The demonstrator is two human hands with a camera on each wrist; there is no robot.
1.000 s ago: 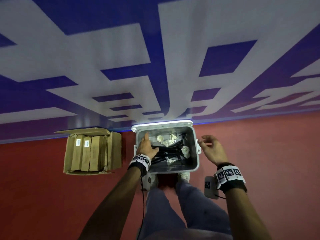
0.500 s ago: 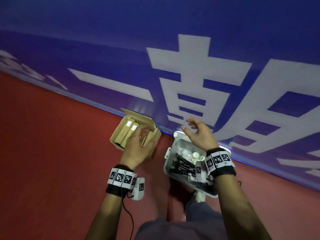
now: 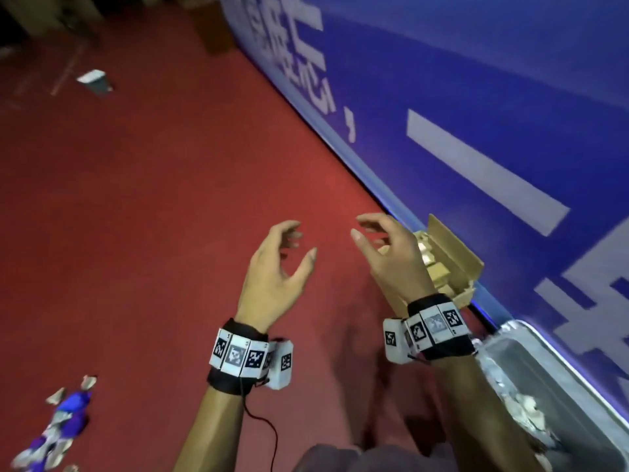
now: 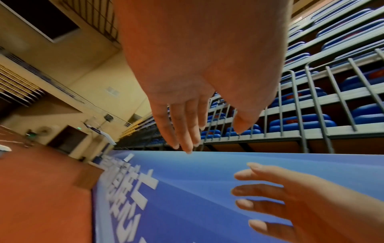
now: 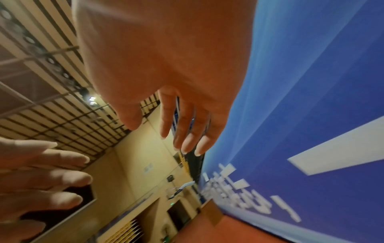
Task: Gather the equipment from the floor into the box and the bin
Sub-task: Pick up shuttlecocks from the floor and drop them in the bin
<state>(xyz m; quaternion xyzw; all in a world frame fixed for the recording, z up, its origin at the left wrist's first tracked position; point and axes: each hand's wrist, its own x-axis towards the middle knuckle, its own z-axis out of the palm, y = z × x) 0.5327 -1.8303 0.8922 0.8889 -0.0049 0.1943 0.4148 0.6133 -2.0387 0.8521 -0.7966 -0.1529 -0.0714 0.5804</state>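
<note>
Two hands, left (image 3: 272,277) and right (image 3: 391,264), empty, fingers loosely spread. Box (image 3: 452,264) behind right hand, partly hidden; bin (image 3: 531,349) beside box, cut off; blurred items (image 3: 58,427) far left of box.

head view downward, wrist views upward, shared banner (image 3: 476,97)

Dim warm indoor light; heavy motion blur everywhere; wide-angle edge bending; wrist views soft.

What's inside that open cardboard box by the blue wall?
The cardboard box holds pale tan rectangular packs lying side by side. The right hand covers its near end, so the full contents cannot be seen.
</note>
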